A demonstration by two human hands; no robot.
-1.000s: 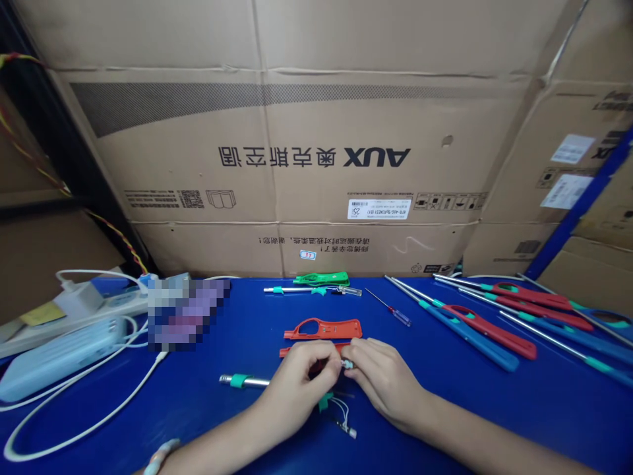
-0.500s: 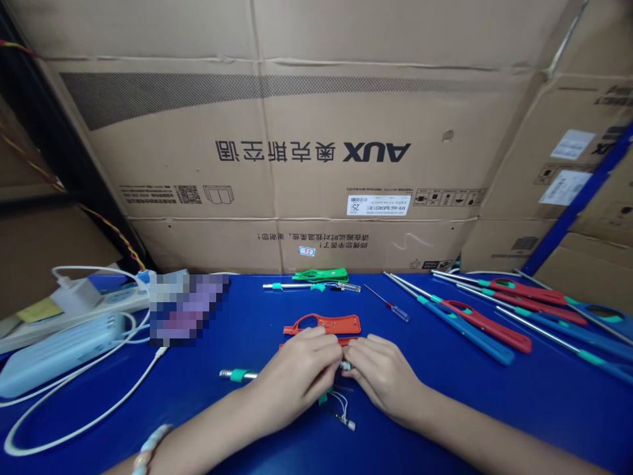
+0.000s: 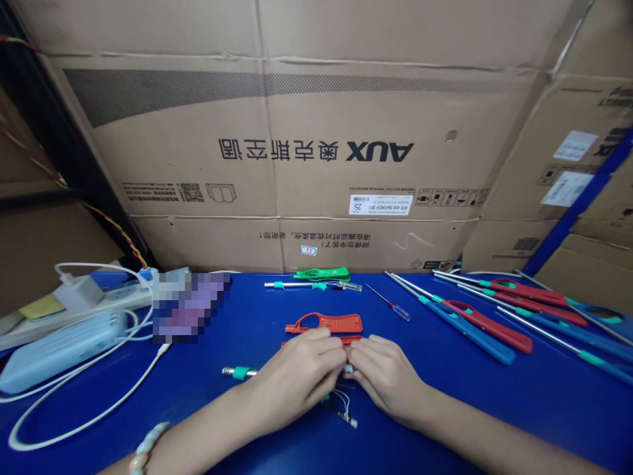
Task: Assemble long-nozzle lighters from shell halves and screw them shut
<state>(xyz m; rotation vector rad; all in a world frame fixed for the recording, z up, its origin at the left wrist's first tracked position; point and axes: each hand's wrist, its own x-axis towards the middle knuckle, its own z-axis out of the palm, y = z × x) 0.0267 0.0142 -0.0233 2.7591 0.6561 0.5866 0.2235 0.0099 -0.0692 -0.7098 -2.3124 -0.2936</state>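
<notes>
My left hand (image 3: pixel 311 363) and my right hand (image 3: pixel 383 376) meet over the blue table, fingers pinched together. Between the fingertips shows a small pale piece (image 3: pixel 349 368), mostly covered, so its kind is unclear. Just beyond my hands lies an orange lighter casing half (image 3: pixel 349 323), and a second orange casing half (image 3: pixel 353 341) is partly hidden by my fingers. Below my left forearm's line, a metal lighter tube (image 3: pixel 242 373) with a green collar sticks out to the left. Thin white wires (image 3: pixel 343 399) with a small whitish end piece (image 3: pixel 353 423) lie under my hands.
A green casing (image 3: pixel 324 274) and another metal tube (image 3: pixel 297 285) lie at the back. A screwdriver (image 3: pixel 395 310) rests right of them. Several red and blue long lighters (image 3: pixel 487 323) lie at right. A power bank (image 3: pixel 62 349), cables and a power strip (image 3: pixel 109 300) occupy the left.
The view has shifted very slightly. Both hands stay together around the small pale piece, with only small finger movement; the things on the table lie as before.
</notes>
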